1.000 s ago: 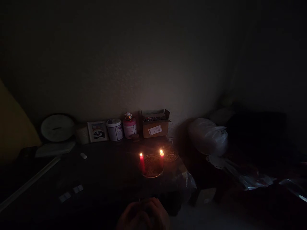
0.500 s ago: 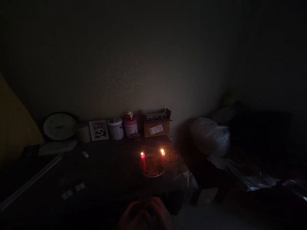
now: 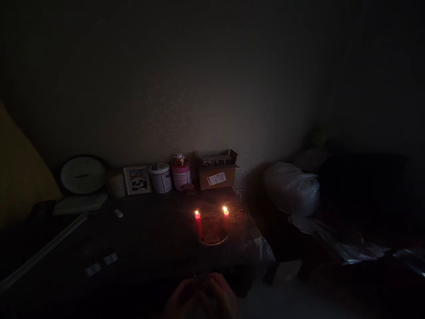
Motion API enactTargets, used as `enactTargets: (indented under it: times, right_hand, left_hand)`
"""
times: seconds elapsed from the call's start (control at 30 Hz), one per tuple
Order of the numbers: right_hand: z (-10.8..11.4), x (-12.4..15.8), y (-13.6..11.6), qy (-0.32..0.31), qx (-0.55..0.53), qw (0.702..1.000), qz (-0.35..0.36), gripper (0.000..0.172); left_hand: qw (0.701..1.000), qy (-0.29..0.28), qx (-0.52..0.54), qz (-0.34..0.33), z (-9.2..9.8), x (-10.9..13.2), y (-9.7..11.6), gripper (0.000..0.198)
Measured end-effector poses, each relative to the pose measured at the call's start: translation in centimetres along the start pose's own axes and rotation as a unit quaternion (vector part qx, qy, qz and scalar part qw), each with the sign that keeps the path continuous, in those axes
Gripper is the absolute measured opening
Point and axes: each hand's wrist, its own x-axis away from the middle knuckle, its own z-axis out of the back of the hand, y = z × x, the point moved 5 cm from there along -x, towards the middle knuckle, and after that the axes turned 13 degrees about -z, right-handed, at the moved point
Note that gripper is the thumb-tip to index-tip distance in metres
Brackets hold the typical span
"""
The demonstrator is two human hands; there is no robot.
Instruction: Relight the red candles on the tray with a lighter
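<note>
In dim light my left hand point(image 3: 181, 296) and my right hand point(image 3: 221, 293) are close together at the near edge of the table. The fingers of both are curled in toward each other; whatever lies between them is lost in shadow. Beyond them stands a round clear dish point(image 3: 214, 244) with brownish contents. A lit red candle point(image 3: 198, 226) rises upright at its left side, and another lit red candle point(image 3: 226, 218) at its right. Just behind, to the right, lies a second shallow round dish point(image 3: 246, 218). Neither hand touches the candles or dishes.
Along the wall stand a round clock point(image 3: 83, 175), a panda picture frame point(image 3: 137, 180), a white tub point(image 3: 160, 178), a pink-lidded tub point(image 3: 181, 177) and an open cardboard box point(image 3: 217, 177). Two small packets point(image 3: 102, 263) lie left on the dark table point(image 3: 149, 239). A white plastic bag point(image 3: 292, 188) sits right.
</note>
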Motion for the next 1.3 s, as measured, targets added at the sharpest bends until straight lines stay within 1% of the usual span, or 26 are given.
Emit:
enactTargets:
  times: [0.1,0.17,0.23,0.33,0.4,0.47,0.5,0.6,0.67,0.73,0.8,0.87,1.0,1.1,1.17,1.2,1.27,1.3]
  right_hand:
    - [-0.1,0.0,0.2,0.022,-0.014,1.0,0.013,0.003]
    - [0.0,0.1,0.2,0.033,-0.023,0.999,0.026,0.006]
    - [0.0,0.1,0.1,0.031,-0.023,0.999,0.032,0.009]
    - [-0.1,0.1,0.2,0.033,-0.008,0.999,0.028,0.011]
    - [-0.1,0.1,0.3,0.056,-0.01,0.998,0.029,0.015]
    - [-0.2,0.1,0.4,0.075,-0.021,0.996,0.036,0.019]
    - [-0.2,0.1,0.4,0.079,-0.026,0.996,0.038,0.019]
    - [-0.5,0.1,0.4,0.052,-0.015,0.998,0.038,0.009]
    - [-0.4,0.1,0.4,0.052,-0.01,0.998,0.037,0.005]
    - [-0.3,0.1,0.4,0.058,-0.009,0.998,0.037,0.004]
    - [-0.4,0.0,0.5,0.042,-0.001,0.999,0.027,0.001]
    - [-0.4,0.0,0.5,0.019,0.016,1.0,0.016,0.006]
    - [-0.3,0.1,0.4,0.007,0.034,0.999,0.008,0.008]
    - [-0.3,0.1,0.5,0.036,0.028,0.999,0.022,0.002]
    - [-0.2,0.1,0.5,0.067,0.01,0.997,0.039,0.009]
    - [-0.2,0.1,0.5,0.072,0.001,0.996,0.046,0.012]
    - [-0.2,0.0,0.4,0.061,-0.004,0.997,0.046,0.012]
    - [-0.1,0.0,0.3,0.05,0.003,0.998,0.042,0.009]
  left_hand:
    - [1.0,-0.004,-0.017,0.016,0.5,0.0,0.1,0.011]
    - [0.999,-0.018,-0.025,0.025,0.7,0.0,0.2,0.016]
    - [0.999,-0.016,-0.023,0.024,0.8,0.1,0.2,0.02]
    - [1.0,-0.005,-0.019,0.02,0.4,0.1,0.2,0.017]
    - [1.0,0.005,-0.015,0.019,0.0,0.1,0.4,0.013]
    - [1.0,0.006,-0.006,0.017,-0.5,0.1,1.0,0.015]
    - [1.0,0.003,-0.002,0.017,-0.9,0.1,1.4,0.018]
    - [1.0,-0.01,0.008,0.029,-1.8,0.2,2.4,0.022]
    - [1.0,0.005,0.008,0.03,-1.8,0.2,2.8,0.021]
    - [0.999,0.009,0.008,0.034,-1.6,0.1,2.6,0.019]
    - [0.999,-0.009,0.007,0.04,-1.2,-0.1,1.9,0.016]
    - [0.999,-0.026,0.006,0.043,-0.8,-0.2,1.3,0.016]
    - [0.999,-0.025,0.013,0.042,-0.3,-0.1,0.6,0.012]
    - [0.996,-0.03,0.062,0.062,-0.4,0.1,0.1,0.011]
    - [0.991,-0.034,0.098,0.078,-0.4,0.0,-0.4,0.014]
    - [0.99,-0.035,0.109,0.083,-0.3,-0.1,-0.6,0.015]
    - [0.989,-0.029,0.118,0.088,0.0,-0.3,-1.0,0.017]
    - [0.988,-0.026,0.12,0.09,0.1,-0.4,-1.1,0.018]
